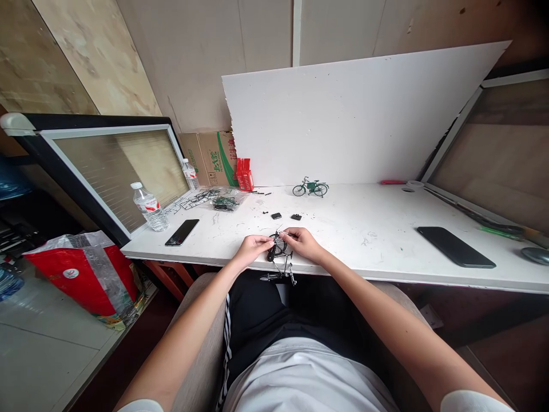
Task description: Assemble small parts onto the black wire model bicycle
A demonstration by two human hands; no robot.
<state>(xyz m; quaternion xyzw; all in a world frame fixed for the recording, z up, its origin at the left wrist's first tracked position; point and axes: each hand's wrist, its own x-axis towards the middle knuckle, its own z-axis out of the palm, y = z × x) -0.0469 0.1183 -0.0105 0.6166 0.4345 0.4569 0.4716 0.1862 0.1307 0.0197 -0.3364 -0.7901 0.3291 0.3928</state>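
A black model bicycle lies between my hands at the front edge of the white table, its front end hanging over the edge. My left hand pinches the left side of its spoked wheel. From the other side, my right hand is closed at the wheel's upper right, thumb and fingers together at the bicycle. Whether a small part is also between those fingertips is too small to tell. Just beyond my hands lie two small black parts, a flat one and another.
A finished green model bicycle stands at the back. Phones lie at left and right. Left are a water bottle, bagged green parts, part frames, a red box and a carton. A white board leans behind.
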